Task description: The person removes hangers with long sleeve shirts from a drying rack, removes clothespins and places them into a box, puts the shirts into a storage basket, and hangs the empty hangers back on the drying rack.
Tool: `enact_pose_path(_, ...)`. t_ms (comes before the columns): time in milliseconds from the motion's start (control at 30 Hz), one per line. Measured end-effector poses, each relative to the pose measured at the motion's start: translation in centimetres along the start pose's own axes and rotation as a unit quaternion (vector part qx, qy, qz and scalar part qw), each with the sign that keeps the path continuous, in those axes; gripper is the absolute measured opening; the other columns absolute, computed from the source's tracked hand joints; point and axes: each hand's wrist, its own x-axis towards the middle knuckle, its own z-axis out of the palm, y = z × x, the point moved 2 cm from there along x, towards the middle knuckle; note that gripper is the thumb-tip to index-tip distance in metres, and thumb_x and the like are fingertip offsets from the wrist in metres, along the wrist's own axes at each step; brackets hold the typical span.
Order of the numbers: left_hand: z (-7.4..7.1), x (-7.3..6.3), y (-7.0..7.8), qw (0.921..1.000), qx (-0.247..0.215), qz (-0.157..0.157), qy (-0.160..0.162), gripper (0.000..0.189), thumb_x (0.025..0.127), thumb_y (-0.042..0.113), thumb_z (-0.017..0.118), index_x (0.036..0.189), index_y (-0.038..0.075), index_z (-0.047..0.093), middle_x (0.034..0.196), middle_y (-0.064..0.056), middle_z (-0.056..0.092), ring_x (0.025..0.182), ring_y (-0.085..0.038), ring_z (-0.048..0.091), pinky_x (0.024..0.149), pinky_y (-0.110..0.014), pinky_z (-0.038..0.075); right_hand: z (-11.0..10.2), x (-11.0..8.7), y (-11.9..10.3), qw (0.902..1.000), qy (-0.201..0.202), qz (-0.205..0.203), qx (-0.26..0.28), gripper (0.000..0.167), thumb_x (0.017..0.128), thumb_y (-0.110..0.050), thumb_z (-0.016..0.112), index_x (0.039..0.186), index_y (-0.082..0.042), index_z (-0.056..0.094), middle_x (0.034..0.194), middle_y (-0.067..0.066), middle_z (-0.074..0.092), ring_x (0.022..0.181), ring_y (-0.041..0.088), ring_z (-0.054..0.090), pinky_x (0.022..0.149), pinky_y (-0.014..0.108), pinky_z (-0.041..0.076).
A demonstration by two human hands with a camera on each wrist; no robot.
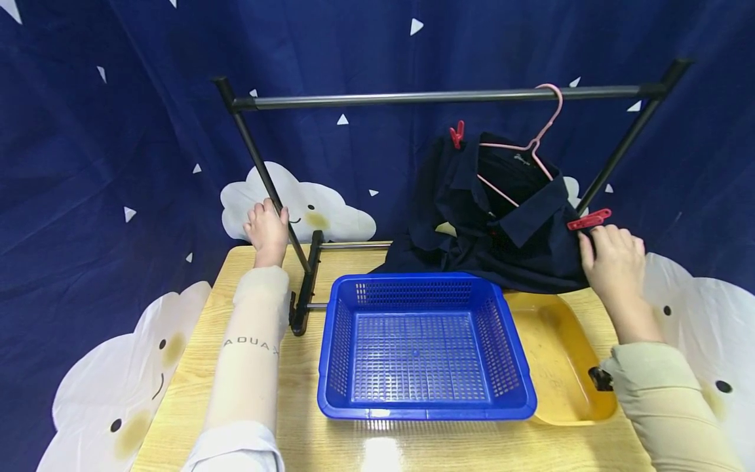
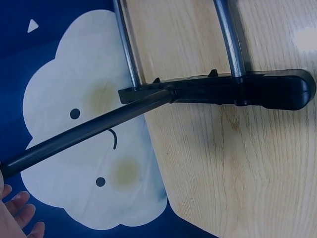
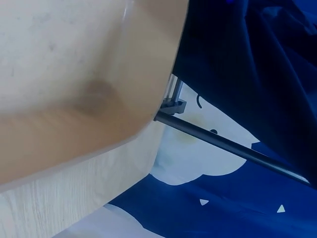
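Observation:
A dark navy collared shirt (image 1: 531, 242) hangs on a pink hanger (image 1: 548, 124) hooked over the rack's bar, toward its right end. Two red clothespins sit at its shoulders, one clothespin (image 1: 457, 134) on the left and another clothespin (image 1: 588, 219) on the right. Just below the right one, my right hand (image 1: 616, 262) pinches the shirt's shoulder edge between thumb and fingers. My left hand (image 1: 268, 233) holds the left post of the black clothes rack (image 1: 253, 147), the post running between thumb and fingers. The right wrist view does not show the right hand.
A blue perforated basket (image 1: 427, 413) stands in front of the rack on the wooden table (image 1: 189, 367). Behind its right side lies a yellow tray (image 1: 566, 354), partly covered by it. A navy curtain (image 1: 330, 39) with white clouds and triangles hangs behind.

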Motion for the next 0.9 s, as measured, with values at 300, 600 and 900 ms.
enact_pose_path(300, 0.2, 0.0, 0.0, 1.0, 0.004, -0.004, 0.0, 0.045, 0.095, 0.036, 0.043, 0.123, 0.001, 0.044, 0.117, -0.02, 0.048, 0.114, -0.037, 0.039, 0.087, -0.05, 0.032, 0.6, -0.4, -0.2, 0.9992, 0.034, -0.001, 0.02, 0.022, 0.091, -0.014, 0.051, 0.088, 0.008, 0.048, 0.083, 0.028, 0.045, 0.079, 0.048, 0.039, 0.07, 0.055, 0.028)
enact_pose_path(600, 0.1, 0.0, 0.1, 0.9999, -0.002, -0.01, 0.0, 0.044, 0.095, 0.035, 0.044, 0.122, 0.001, 0.044, 0.117, -0.02, 0.049, 0.114, -0.037, 0.04, 0.087, -0.05, 0.032, 0.9, -0.7, -0.4, 0.9978, 0.057, 0.005, 0.032, 0.025, 0.093, -0.016, 0.05, 0.09, 0.008, 0.049, 0.081, 0.027, 0.044, 0.077, 0.049, 0.037, 0.068, 0.056, 0.026)
enact_pose_path(900, 0.1, -0.1, 0.2, 0.9999, 0.0, -0.011, -0.003, 0.044, 0.095, 0.035, 0.044, 0.123, 0.001, 0.044, 0.118, -0.02, 0.049, 0.114, -0.037, 0.04, 0.087, -0.05, 0.032, 1.2, -0.7, -0.5, 0.9941, 0.091, 0.007, 0.059, 0.022, 0.092, -0.014, 0.053, 0.088, 0.008, 0.051, 0.079, 0.026, 0.044, 0.076, 0.049, 0.037, 0.068, 0.056, 0.025)
